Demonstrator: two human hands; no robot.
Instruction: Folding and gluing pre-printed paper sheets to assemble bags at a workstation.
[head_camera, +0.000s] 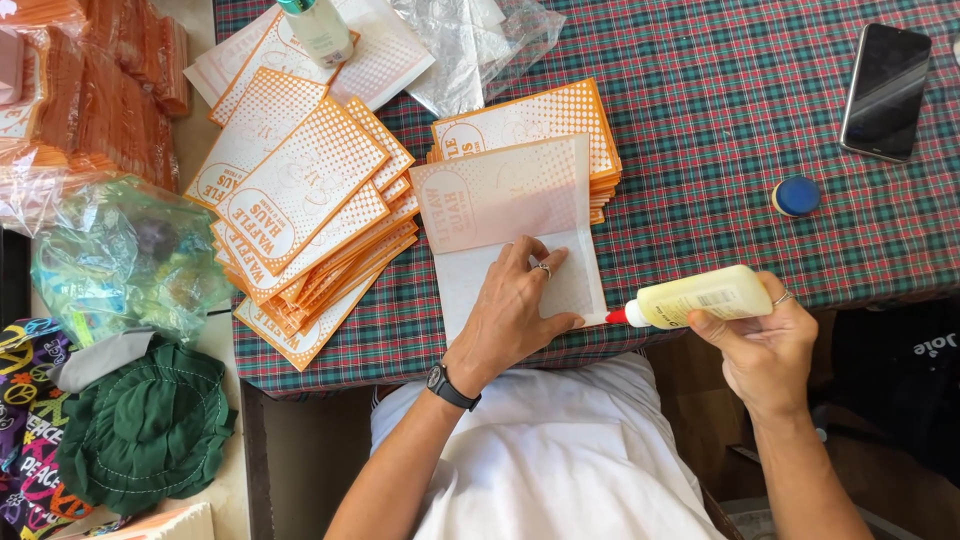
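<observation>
On the plaid tabletop (720, 110), the left hand (515, 310) presses spread fingers flat, pinning the folded paper bag (500, 200) steady. At three o'clock, the right hand (765, 345), fingers wrapped around a glue bottle (695, 297), aims its red nozzle at the bag's edge.

Place: a small home workshop for hand-making paper bags.
Surface: a table (720, 130) covered in green-and-red plaid cloth.
Stock: fanned piles of orange-and-white printed paper bags (300, 200), and a neater stack (530, 125) beside them.
Supplies: bundles of orange paper in clear plastic wrap (90, 80) at the left.
Domestic signs: a black smartphone (885, 90), a green ruffled fabric piece (145, 430).
</observation>
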